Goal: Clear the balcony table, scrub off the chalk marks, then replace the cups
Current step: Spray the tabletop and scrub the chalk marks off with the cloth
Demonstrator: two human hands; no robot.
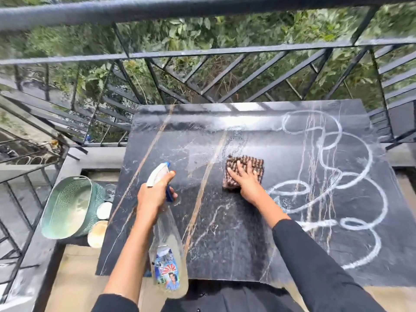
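Chalk marks (pixel 333 176): white loops on the dark marble bench (pixel 225 244), just right of the right grip.
Right grip (pixel 245 181): fingers flat, pressing a brown woven pad (pixel 252 165) onto the bench.
Left grip (pixel 153 194): curled round the neck of a spray bottle (pixel 167 255), nozzle toward the pad.
Left of that grip: green basket (pixel 67 206) and pale cups (pixel 104 210), low beside the bench.
Beyond both grips: black railing (pixel 202 52), foliage.

glossy dark marble table (pixel 236 221), clear plastic spray bottle (pixel 167 244), ribbed cloth (pixel 245 167)

Black sleeves (pixel 315 255) stop above the wrists; left hand (pixel 153 194) shows an orange nail (pixel 172 172).
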